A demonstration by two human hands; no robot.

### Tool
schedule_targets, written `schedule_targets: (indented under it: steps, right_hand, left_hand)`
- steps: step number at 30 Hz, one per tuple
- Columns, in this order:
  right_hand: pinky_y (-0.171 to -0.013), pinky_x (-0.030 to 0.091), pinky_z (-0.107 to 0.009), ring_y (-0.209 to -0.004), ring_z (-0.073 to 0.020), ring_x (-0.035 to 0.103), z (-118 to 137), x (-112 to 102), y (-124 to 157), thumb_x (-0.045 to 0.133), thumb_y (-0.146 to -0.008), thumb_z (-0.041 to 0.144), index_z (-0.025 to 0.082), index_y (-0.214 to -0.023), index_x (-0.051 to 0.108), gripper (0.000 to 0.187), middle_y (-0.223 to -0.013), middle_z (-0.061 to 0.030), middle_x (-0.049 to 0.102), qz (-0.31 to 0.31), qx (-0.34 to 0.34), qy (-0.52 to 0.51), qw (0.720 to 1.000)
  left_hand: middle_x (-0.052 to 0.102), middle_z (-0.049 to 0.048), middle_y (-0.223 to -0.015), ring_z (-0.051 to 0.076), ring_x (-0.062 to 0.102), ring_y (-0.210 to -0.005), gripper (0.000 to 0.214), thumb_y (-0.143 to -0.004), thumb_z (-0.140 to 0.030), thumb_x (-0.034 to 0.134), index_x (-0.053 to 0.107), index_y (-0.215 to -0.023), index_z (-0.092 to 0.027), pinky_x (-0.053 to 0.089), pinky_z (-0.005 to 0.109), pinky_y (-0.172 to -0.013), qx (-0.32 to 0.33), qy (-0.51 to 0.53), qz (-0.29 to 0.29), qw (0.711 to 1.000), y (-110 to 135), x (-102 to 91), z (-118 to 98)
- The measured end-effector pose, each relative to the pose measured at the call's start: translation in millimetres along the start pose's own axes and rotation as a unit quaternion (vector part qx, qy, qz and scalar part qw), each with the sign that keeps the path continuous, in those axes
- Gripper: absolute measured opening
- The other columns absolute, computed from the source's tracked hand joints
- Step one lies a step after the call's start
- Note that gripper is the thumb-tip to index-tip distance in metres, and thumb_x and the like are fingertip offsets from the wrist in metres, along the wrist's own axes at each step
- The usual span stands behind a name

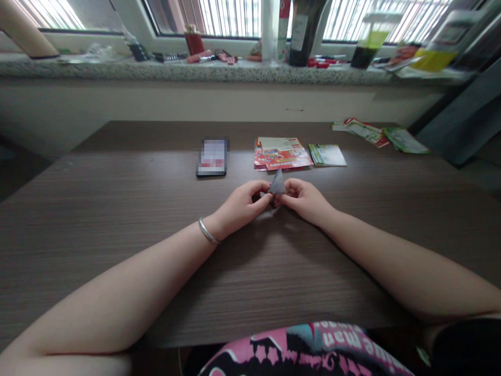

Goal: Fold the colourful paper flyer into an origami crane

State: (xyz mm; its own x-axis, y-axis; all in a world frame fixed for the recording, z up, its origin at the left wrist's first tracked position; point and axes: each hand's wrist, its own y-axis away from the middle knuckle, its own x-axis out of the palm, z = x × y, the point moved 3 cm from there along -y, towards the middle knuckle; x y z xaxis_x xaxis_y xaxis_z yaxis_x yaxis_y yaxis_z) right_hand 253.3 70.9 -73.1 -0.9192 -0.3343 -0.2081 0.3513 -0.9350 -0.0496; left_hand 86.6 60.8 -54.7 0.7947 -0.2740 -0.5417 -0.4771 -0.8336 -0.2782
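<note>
Between my two hands, just above the brown table [117,209], is a small folded piece of paper [277,183] with a pointed grey triangular top. My left hand [248,201], with a silver bangle on its wrist, pinches the paper's left side between thumb and fingers. On the opposite side, my right hand [303,198] pinches it too, thumb toward me. The lower part of the paper is mostly hidden by my fingers. Right behind it lies a stack of red and orange printed leaflets [284,154].
A phone [212,156] lies left of the leaflets, a small green and white paper stack [327,155] to their right. More green leaflets [405,140] lie at the back right. Bottles, including a dark one [303,36], and small clutter crowd the granite windowsill [235,72].
</note>
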Motion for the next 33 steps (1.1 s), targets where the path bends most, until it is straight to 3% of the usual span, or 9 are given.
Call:
schedule_targets:
  steps: [5,11,14,19,21,26,33]
  right_hand:
    - [-0.068,0.053,-0.032,-0.071,-0.0173,0.066,-3,-3,0,0.064,-0.078,0.029,0.021,-0.084,0.06,0.011,-0.076,-0.0015,0.07,-0.001,-0.011,0.081,0.997]
    - [-0.061,0.047,-0.028,-0.064,-0.0162,0.064,1,-4,3,0.066,-0.079,0.031,0.021,-0.104,0.06,0.027,-0.072,0.0002,0.069,-0.008,-0.011,0.205,0.979]
    - [-0.063,0.045,-0.03,-0.069,-0.0175,0.061,5,-5,2,0.068,-0.078,0.036,0.021,-0.107,0.063,0.033,-0.08,-0.0021,0.069,-0.02,-0.044,0.308,0.95]
    - [-0.091,0.043,-0.045,-0.106,-0.0306,0.055,7,-9,-2,0.072,-0.074,0.047,0.02,-0.108,0.067,0.044,-0.109,-0.0112,0.065,-0.053,-0.113,0.458,0.88]
    - [-0.096,0.041,-0.048,-0.112,-0.0322,0.052,5,-11,-3,0.072,-0.074,0.048,0.02,-0.112,0.065,0.049,-0.116,-0.0125,0.062,-0.056,-0.114,0.469,0.874]
    - [-0.101,0.04,-0.049,-0.119,-0.0321,0.049,3,-11,-2,0.07,-0.077,0.047,0.02,-0.116,0.063,0.048,-0.124,-0.0128,0.059,-0.035,-0.126,0.465,0.875]
    - [-0.111,0.032,-0.05,-0.132,-0.0302,0.04,-1,-19,-5,0.072,-0.075,0.039,0.021,-0.123,0.056,0.053,-0.138,-0.0135,0.048,-0.007,-0.188,0.43,0.883]
  left_hand:
    - [0.065,0.0028,-0.089,0.016,0.061,-0.083,0.01,-0.086,-0.025,0.057,0.059,-0.091,-0.017,0.048,0.03,-0.077,-0.033,0.013,-0.037,0.999,-1,-0.9,7]
    - [0.061,0.0001,-0.084,0.014,0.059,-0.076,0.016,-0.081,-0.023,0.062,0.051,-0.093,-0.019,0.048,0.028,-0.072,-0.043,-0.028,-0.054,0.997,-2,-1.3,15]
    - [0.064,0.0015,-0.086,0.018,0.059,-0.082,0.019,-0.081,-0.024,0.062,0.053,-0.097,-0.019,0.047,0.034,-0.079,-0.036,-0.097,-0.043,0.994,-2,-1.7,14]
    - [0.062,0.0087,-0.108,0.028,0.05,-0.111,0.034,-0.081,-0.032,0.063,0.058,-0.111,-0.018,0.04,0.046,-0.097,-0.026,-0.259,-0.025,0.965,0,-1.3,10]
    - [0.058,0.0112,-0.119,0.029,0.046,-0.117,0.037,-0.083,-0.036,0.061,0.058,-0.116,-0.018,0.038,0.047,-0.101,-0.028,-0.286,-0.015,0.958,1,-0.9,10]
    - [0.058,0.0106,-0.118,0.028,0.05,-0.114,0.037,-0.086,-0.04,0.06,0.058,-0.116,-0.018,0.04,0.045,-0.101,-0.011,-0.293,0.004,0.956,1,-1.4,12]
    - [0.054,0.0102,-0.126,0.026,0.052,-0.117,0.032,-0.082,-0.032,0.068,0.062,-0.111,-0.02,0.043,0.043,-0.103,0.03,-0.253,-0.034,0.966,1,-6.1,12]
